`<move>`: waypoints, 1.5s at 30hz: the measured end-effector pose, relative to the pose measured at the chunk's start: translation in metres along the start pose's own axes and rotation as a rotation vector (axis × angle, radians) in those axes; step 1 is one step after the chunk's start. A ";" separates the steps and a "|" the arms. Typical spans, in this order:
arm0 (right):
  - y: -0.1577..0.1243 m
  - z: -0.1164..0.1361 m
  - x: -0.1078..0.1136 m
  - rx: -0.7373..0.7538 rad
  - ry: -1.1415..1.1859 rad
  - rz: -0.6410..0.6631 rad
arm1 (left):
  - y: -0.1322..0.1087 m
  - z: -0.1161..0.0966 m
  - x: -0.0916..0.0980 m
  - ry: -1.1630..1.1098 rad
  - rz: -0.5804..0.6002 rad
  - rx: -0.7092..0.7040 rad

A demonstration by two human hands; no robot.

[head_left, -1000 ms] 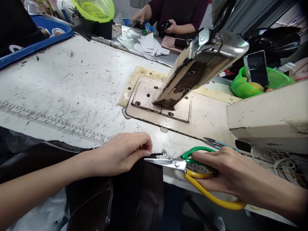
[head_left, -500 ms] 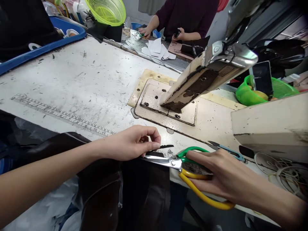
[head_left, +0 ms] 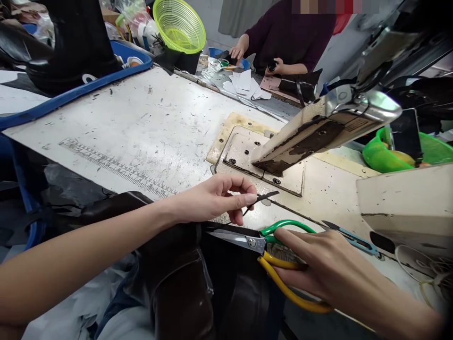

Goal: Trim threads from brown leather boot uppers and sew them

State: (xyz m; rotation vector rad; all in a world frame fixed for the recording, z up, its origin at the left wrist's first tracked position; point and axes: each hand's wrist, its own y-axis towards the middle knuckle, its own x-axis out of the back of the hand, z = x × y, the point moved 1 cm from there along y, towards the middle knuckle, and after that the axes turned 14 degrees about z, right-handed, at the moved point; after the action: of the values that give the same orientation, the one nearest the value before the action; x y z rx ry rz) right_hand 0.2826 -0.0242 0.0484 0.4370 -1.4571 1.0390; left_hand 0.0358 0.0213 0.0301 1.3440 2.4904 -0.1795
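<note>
My left hand (head_left: 226,197) pinches a thin black strip (head_left: 268,195) between thumb and fingertips, just above the table's front edge. The strip's free end points right. In my right hand (head_left: 325,259) is a pair of scissors (head_left: 252,242) with one green and one yellow handle; its blades point left, at the edge of dark leather. That brown-black leather piece (head_left: 182,288) hangs over the table edge across my lap. The blade tips are hidden by the leather, so I cannot tell how far apart they are.
A post-bed machine (head_left: 297,137) rises from the white table (head_left: 141,118), which has a printed ruler. Thread snips (head_left: 354,238) lie beside my right hand. A blue tray (head_left: 71,97) holds a black boot (head_left: 81,42). Across the table, a co-worker (head_left: 286,38) works near white paper pieces (head_left: 244,85).
My left hand has lifted the black strip up and right, away from the blades. My view has shifted left. The co-worker's hand now holds something dark.
</note>
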 end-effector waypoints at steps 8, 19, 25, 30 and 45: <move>0.014 0.009 0.001 0.048 -0.074 -0.090 | -0.001 0.003 0.007 -0.136 -0.054 -0.130; 0.027 0.022 -0.003 -0.002 0.068 -0.003 | -0.030 -0.026 0.033 0.093 -0.460 -0.165; 0.029 0.024 -0.006 -0.039 0.110 0.038 | -0.109 -0.052 0.003 1.436 -0.780 0.261; 0.031 0.025 -0.004 -0.063 0.090 0.056 | -0.111 -0.011 -0.014 1.170 -0.211 0.496; -0.023 0.063 -0.014 -0.064 -0.166 -0.430 | -0.122 -0.032 -0.031 0.710 -0.138 0.683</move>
State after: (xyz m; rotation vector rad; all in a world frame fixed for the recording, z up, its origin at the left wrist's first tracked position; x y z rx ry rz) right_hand 0.2656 -0.0903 0.0517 0.7666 -1.4530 0.6216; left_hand -0.0558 -0.0628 0.0662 1.7023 3.3012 -0.7596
